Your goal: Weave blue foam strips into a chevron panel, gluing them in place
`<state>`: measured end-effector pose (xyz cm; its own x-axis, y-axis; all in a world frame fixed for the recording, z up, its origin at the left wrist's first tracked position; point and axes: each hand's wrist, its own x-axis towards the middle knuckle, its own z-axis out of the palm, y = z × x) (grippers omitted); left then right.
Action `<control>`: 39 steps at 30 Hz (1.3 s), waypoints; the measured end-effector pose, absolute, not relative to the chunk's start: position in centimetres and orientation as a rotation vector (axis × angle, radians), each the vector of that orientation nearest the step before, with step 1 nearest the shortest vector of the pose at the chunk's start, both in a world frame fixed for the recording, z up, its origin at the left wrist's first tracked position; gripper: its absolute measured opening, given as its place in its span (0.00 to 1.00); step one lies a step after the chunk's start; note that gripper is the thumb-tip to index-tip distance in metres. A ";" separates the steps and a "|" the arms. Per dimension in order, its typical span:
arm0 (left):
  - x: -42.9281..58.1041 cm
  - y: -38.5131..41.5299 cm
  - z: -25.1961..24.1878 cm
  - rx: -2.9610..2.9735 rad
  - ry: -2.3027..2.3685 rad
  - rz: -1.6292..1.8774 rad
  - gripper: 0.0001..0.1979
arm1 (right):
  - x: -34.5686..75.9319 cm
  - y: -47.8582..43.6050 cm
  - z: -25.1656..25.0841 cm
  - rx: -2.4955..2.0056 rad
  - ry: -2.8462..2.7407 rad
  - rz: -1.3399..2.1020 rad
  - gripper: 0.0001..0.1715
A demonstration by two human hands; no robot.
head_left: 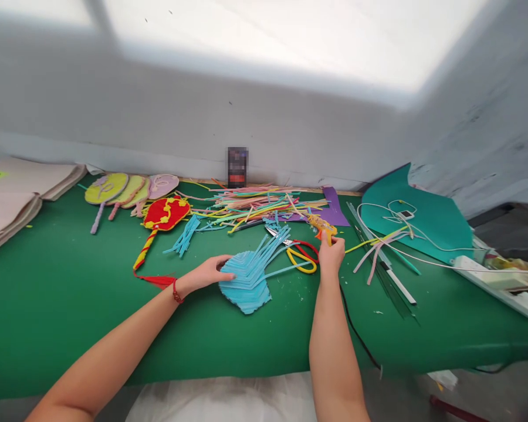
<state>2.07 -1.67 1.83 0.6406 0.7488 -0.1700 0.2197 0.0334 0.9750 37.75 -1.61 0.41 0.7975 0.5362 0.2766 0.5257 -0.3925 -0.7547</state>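
My left hand [209,271] grips the left edge of a light-blue panel [244,287], thumb on top and fingers under it. Pipe cleaners laid side by side in slanting rows cover this panel, and several loose ends [268,249] fan out past its upper right edge. Closed around a yellow-orange hot glue gun [321,224], my right hand [332,255] is to the right of the panel, apart from it. Between the two, scissors [314,269] with red and yellow handles lie on the table. A bundle of short blue pipe cleaners [185,237] rests left of the panel.
Many coloured pipe cleaners [246,205] are heaped at the back by purple paper [334,208]. A red and yellow fan [165,214] and paler fans [108,189] lie left. At right are a teal sheet [422,225], white cable and power strip [495,284]; a black cord [356,331] crosses the front.
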 end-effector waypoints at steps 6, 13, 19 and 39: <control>1.9 -1.6 1.8 1.691 0.943 0.472 0.13 | 37.1 -1.6 0.7 -1.968 -0.784 0.298 0.27; 2.0 -1.5 1.8 1.350 0.969 0.689 0.20 | 36.7 -1.7 1.0 -1.910 -0.764 0.234 0.32; 2.4 -1.5 1.6 0.882 0.983 0.926 0.24 | 35.9 -2.7 2.9 -1.892 -0.654 0.099 0.32; 2.9 -1.8 0.9 0.774 0.884 1.025 0.26 | 23.2 -4.1 3.8 -1.378 -1.023 0.925 0.31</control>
<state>2.94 -1.79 0.89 0.2553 0.9355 -0.2444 -0.3793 0.3295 0.8646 23.21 -4.08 3.84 0.3143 0.9489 0.0280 0.0676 0.0070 -0.9977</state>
